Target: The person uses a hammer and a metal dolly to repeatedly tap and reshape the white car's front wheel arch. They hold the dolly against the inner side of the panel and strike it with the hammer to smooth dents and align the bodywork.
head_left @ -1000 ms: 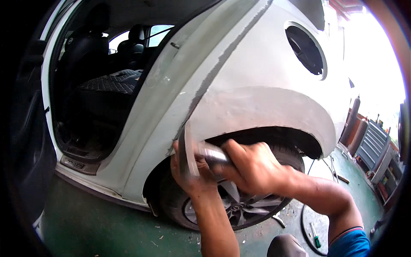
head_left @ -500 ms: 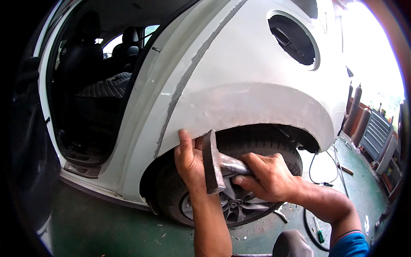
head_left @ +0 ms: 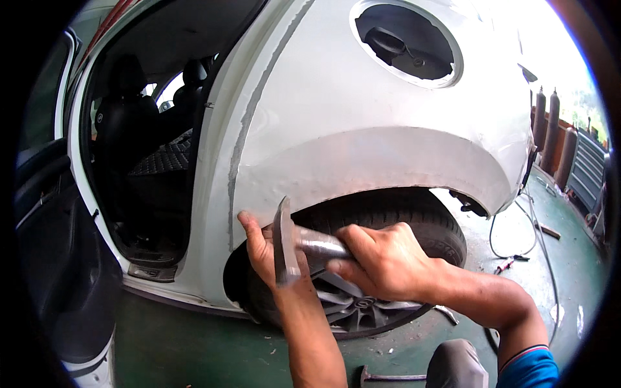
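Observation:
My right hand (head_left: pixel 388 262) is closed round the handle of a metal hammer (head_left: pixel 283 240) with a long narrow head. The head stands nearly upright in front of my left hand (head_left: pixel 260 255), its lower end blurred. My left hand is at the front lower edge of a white car's rear quarter panel (head_left: pixel 323 149), thumb against the outer face. Its other fingers curl toward the inside of the wheel arch, and whatever they hold is hidden. Small dents show in the panel above the arch lip. Behind my hands is the rear wheel (head_left: pixel 362 313).
An open car door (head_left: pixel 61 265) stands at left. The panel has a round opening (head_left: pixel 407 45) above. Gas cylinders (head_left: pixel 552 129) and a drawer cabinet (head_left: pixel 584 169) are at far right. Hoses (head_left: pixel 553 278) and a metal bar (head_left: pixel 396 377) lie on the floor near my knee (head_left: pixel 458 366).
The view has shifted, so the car sits differently in the picture. My left hand and the hammer have moved left, closer to the grey strip on the panel. My grip on the hammer is unchanged.

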Demonstrator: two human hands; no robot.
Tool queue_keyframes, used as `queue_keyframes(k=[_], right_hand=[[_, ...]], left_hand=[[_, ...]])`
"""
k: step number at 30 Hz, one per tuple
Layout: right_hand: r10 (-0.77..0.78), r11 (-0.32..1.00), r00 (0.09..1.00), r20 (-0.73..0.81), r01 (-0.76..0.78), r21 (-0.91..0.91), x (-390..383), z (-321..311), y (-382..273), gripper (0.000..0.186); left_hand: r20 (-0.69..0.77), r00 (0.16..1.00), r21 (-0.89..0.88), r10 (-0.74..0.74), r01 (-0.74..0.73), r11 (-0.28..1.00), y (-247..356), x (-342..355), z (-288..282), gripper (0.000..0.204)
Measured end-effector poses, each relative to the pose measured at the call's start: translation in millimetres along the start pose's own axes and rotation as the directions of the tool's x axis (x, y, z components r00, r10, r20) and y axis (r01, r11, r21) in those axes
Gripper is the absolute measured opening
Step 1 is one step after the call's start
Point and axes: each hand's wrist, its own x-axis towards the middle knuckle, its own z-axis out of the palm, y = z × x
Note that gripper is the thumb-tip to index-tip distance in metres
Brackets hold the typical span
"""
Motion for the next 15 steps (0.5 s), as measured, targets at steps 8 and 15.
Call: queue_keyframes(k=[8,15], right_hand=[[0.015,0.999,0.997,-0.078,-0.013,0.030,-6.6,-9.6,5.3,0.036],[0.101,0.994,0.993,-0.057,-0.097,0.056,-18.7,-7.7,13.5,0.038]], left_hand=[[-0.027,0.999,0.037,0.020,-0.019,0.999,-0.2,-16.5,26.9,0.068],[0.123,0.992,0.021,-0.006,0.003,1.000,-4.5,-10.0,15.1,0.064]])
